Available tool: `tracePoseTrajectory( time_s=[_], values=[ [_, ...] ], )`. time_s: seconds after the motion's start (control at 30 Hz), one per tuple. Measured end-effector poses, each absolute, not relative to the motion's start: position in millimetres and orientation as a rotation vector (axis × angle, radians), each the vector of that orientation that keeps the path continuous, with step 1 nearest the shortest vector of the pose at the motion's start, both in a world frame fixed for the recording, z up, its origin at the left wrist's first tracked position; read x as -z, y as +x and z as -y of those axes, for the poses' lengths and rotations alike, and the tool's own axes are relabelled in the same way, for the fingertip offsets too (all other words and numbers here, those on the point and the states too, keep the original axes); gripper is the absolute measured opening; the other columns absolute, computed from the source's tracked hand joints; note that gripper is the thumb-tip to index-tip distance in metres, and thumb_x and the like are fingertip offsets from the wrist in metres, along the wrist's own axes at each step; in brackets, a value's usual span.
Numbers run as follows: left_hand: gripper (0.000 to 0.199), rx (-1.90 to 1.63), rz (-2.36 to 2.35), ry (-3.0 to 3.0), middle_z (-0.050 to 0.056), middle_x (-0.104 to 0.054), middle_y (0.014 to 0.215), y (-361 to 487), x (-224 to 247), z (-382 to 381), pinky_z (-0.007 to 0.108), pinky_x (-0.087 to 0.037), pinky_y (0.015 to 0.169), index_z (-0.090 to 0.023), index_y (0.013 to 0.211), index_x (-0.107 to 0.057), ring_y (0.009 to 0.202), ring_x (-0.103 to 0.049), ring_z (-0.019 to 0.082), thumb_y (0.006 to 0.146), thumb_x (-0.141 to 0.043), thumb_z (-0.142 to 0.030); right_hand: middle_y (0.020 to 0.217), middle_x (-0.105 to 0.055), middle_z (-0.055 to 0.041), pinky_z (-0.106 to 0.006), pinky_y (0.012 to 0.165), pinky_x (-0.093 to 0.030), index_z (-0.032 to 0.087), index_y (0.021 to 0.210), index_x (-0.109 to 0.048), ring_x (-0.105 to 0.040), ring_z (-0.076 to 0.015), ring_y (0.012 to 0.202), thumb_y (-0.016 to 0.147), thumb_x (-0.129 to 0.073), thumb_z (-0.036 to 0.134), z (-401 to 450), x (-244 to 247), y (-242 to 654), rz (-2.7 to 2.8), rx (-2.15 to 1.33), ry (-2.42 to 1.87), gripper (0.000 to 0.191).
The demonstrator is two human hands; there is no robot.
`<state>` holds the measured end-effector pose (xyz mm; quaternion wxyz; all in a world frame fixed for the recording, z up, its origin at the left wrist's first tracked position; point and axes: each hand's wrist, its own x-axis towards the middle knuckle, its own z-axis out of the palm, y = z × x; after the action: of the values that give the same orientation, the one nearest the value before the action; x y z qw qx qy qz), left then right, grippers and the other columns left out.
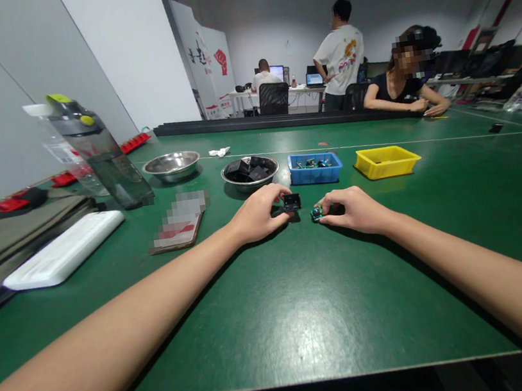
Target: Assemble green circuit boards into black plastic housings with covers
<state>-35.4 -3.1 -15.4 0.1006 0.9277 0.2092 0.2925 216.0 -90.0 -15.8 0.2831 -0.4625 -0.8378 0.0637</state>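
Though near, both hands (pixel 260 214) (pixel 357 209) apart.

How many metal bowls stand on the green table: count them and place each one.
2. The first bowl stands left, near the grey bottle; the second bowl, holding black parts, is beyond the left hand, beside the blue bin. No others show.

Can't resolve detail on black case (pixel 292 202) in left hand (pixel 260 215), or green part (pixel 316 215) partly covered by right hand (pixel 356 210). Can't identify pieces (pixel 315 164) in blue bin (pixel 315 176) ahead of hands or see fully into yellow bin (pixel 386 169) beyond right hand. Can't read pixelated slab (pixel 180 223) left of left hand; lose grey-green fabric (pixel 27 229) farther left, cut by edge.
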Motion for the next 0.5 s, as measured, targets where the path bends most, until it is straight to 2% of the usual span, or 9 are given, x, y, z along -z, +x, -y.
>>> tracePoseTrajectory(
  time_s=[0.27,0.5],
  values=[
    [0.029,-0.862,-0.612,2.746,0.008,-0.068,0.105,-35.4,14.9,3.2,0.037,-0.053,0.086,-0.017,0.110,-0.059,0.095,-0.065,0.022,0.084,-0.066,-0.027,0.091,-0.077,-0.0069,-0.033,0.078,-0.052,0.020,0.080,-0.066,-0.073,-0.0226,0.087,0.085,-0.073,0.030,90.4,14.8,216.0,2.248,-0.174,-1.258,0.013],
    [0.030,-0.865,-0.607,2.746,0.008,-0.068,0.106,-35.2,16.6,3.0,0.037,-0.053,0.085,-0.017,0.110,-0.059,0.094,-0.065,0.022,0.084,-0.067,-0.027,0.084,-0.075,-0.0045,-0.028,0.071,-0.049,0.020,0.079,-0.063,-0.069,-0.0178,0.076,0.087,-0.070,0.028,90.1,14.4,215.3,2.210,-0.144,-1.270,0.013]
  ],
)
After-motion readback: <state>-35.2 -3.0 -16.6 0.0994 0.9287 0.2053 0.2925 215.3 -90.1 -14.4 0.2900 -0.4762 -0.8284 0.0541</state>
